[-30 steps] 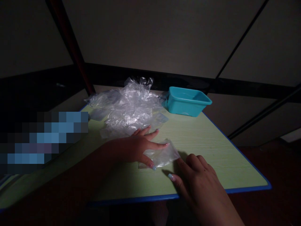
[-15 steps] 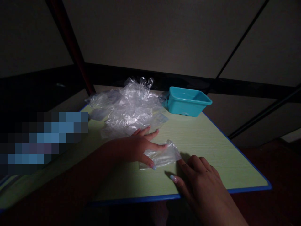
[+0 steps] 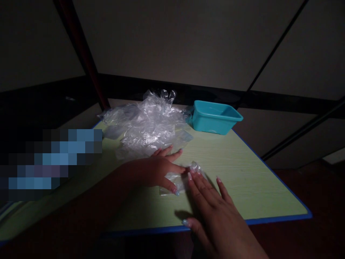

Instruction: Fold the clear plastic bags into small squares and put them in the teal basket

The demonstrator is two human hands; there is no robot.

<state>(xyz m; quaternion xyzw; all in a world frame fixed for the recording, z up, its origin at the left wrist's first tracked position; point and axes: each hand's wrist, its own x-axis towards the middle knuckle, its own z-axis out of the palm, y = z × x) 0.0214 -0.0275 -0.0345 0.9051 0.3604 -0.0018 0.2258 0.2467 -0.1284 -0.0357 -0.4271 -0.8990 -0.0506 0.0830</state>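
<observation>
A folded clear plastic disposable glove point(image 3: 176, 180) lies flat near the front of the pale green table point(image 3: 258, 187). Stretched over its left part is my left hand point(image 3: 161, 172), fingers spread, with the thumb and index finger on the plastic. My right hand point(image 3: 215, 208) reaches in from the lower right with fingers extended, the fingertips on the glove's right part close to my left index finger. Its thumb stands apart, off the plastic. Part of the glove is hidden beneath both hands.
Beyond my left hand is a crumpled heap of clear plastic gloves point(image 3: 151, 124), some showing finger shapes. A turquoise plastic bin point(image 3: 208, 123) stands at the back right. Blue edging point(image 3: 280, 217) borders the table. A pixelated patch covers the left side.
My right hand has moved left from the glove's right edge onto its top, and its curled fingers have straightened. My left hand has stayed in place.
</observation>
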